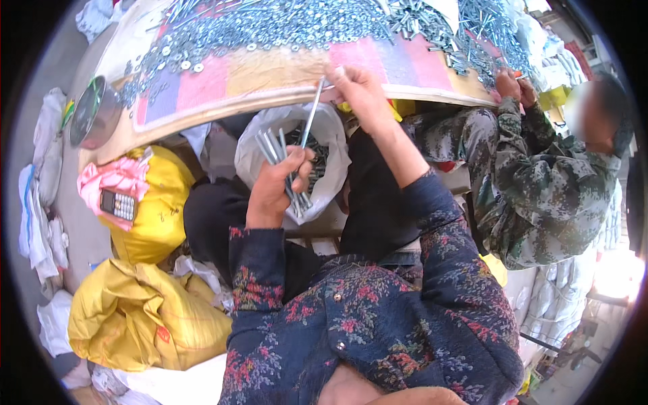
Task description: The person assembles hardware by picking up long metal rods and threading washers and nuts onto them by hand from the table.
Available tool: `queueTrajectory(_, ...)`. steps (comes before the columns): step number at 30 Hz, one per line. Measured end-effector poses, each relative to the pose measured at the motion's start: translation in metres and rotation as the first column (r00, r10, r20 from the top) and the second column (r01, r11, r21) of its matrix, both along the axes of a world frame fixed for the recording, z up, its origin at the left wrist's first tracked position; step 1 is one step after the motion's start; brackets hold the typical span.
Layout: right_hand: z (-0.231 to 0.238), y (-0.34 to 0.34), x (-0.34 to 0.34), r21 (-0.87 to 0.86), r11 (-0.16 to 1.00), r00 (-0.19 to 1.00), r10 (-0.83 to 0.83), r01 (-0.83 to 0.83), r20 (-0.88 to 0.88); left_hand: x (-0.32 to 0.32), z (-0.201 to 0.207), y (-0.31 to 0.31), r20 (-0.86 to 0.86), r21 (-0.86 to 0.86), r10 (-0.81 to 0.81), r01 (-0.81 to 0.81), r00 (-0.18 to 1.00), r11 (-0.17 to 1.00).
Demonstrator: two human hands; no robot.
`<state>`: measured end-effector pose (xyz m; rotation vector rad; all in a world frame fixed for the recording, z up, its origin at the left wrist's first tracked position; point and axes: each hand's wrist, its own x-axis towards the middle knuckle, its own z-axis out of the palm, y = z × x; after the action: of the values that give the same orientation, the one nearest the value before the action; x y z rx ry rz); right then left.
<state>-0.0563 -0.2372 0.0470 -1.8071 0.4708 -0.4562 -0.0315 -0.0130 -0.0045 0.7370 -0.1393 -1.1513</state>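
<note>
Gripping a bunch of rods (271,145) in closed left hand (278,177), before open bag (336,162). With half-closed right hand (362,94), at upper end of longer rod (312,115); cannot tell if pinched. Near surface's (120,140) edge, with bare cloth (263,74) up to washers (283,35).

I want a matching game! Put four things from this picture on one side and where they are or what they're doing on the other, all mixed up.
Things:
1. Phone
2. Left hand
3. Bucket
4. White bag

Clues:
A. At the left corner of the table
B. Open, below the table's edge
C. Rests on pink cloth
D. Grips a bunch of metal rods

Pairs: 1-C, 2-D, 3-A, 4-B
</note>
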Motion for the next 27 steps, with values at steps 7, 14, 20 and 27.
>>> queueTrajectory(7, -0.011, -0.203, -0.007, -0.386, 0.764, 0.842, -0.536, 0.517, 0.067, 0.004, 0.005, 0.001, -0.094, 0.054, 0.064, -0.059, 0.993, 0.997)
queueTrajectory(14, 0.009, -0.250, 0.069, -0.920, 0.377, 0.726, -0.661, 0.103, -0.190, 0.009, 0.007, -0.014, -0.101, 0.099, 0.088, -0.078, 0.991, 0.992)
queueTrajectory(20, 0.000, -0.267, 0.064, -0.809, 0.585, 0.760, -0.496, -0.067, -0.421, 0.014, 0.010, -0.014, -0.064, 0.092, 0.094, -0.088, 0.994, 0.992)
queueTrajectory(27, -0.002, -0.244, 0.029, -0.279, 0.913, 0.946, -0.321, 0.299, -0.038, 0.012, 0.015, -0.005, -0.017, 0.081, 0.131, -0.129, 0.991, 0.988)
